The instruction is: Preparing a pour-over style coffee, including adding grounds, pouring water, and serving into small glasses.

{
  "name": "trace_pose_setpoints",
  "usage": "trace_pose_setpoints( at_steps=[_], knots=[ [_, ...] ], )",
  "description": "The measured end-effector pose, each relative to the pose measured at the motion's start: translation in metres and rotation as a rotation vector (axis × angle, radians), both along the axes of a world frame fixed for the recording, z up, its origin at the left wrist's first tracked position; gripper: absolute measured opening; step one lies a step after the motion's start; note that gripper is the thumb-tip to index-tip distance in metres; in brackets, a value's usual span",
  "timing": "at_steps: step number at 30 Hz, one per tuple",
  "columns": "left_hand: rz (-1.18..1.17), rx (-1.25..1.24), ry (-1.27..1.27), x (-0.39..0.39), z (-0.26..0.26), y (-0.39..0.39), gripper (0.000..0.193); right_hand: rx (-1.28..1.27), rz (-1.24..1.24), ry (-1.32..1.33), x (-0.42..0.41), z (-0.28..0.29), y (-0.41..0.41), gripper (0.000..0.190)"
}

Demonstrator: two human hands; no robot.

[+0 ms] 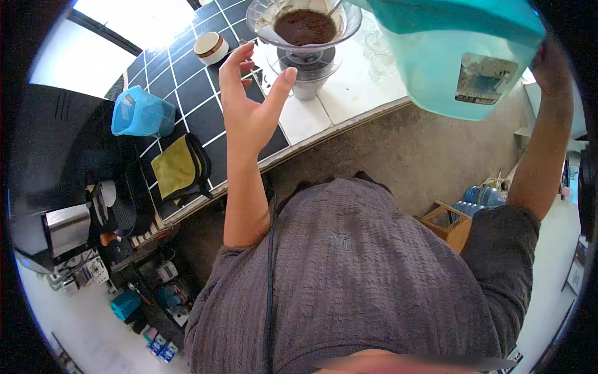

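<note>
My left hand is raised over the counter with thumb and fingers spread, holding nothing, just left of a clear coffee dripper. Dark wet coffee grounds fill the paper filter inside it, and a metal utensil handle leans at its rim. The dripper stands above a pale cup. At the upper right my right hand is shut on a large teal plastic kettle or jug, tilted towards the dripper; its spout lies beyond the picture's top edge.
Left on the black-tiled counter are a white jar with a brown band, a blue plastic container and a folded yellow-green cloth. Clear glasses stand right of the dripper. A wooden stool or frame and blue bottles are lower right.
</note>
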State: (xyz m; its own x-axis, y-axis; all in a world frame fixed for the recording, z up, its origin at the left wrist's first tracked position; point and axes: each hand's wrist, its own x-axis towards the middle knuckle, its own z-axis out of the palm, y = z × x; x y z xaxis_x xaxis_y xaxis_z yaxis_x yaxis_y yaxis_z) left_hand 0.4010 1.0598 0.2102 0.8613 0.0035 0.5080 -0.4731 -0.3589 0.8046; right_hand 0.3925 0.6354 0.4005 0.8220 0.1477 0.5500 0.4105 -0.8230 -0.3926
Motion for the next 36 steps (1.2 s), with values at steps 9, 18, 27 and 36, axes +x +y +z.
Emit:
trace_pose_setpoints(
  at_steps=[9,18,27,36],
  knots=[
    [-0.079,0.090,-0.031,0.015,-0.002,-0.007,0.066,0.736,-0.238,-0.150,-0.103,-0.042,-0.109,0.038],
    [-0.047,0.057,0.066,0.007,0.000,-0.020,0.054,1.264,-0.507,-0.227,-0.062,-0.097,-0.124,0.043],
    [0.132,0.076,0.317,-0.002,0.009,-0.042,0.076,1.266,-0.522,-0.393,0.076,-0.206,-0.146,0.050],
    [0.248,-0.112,0.213,-0.006,0.002,-0.052,0.076,1.148,-0.477,-0.250,0.106,-0.246,-0.139,0.070]
  ],
)
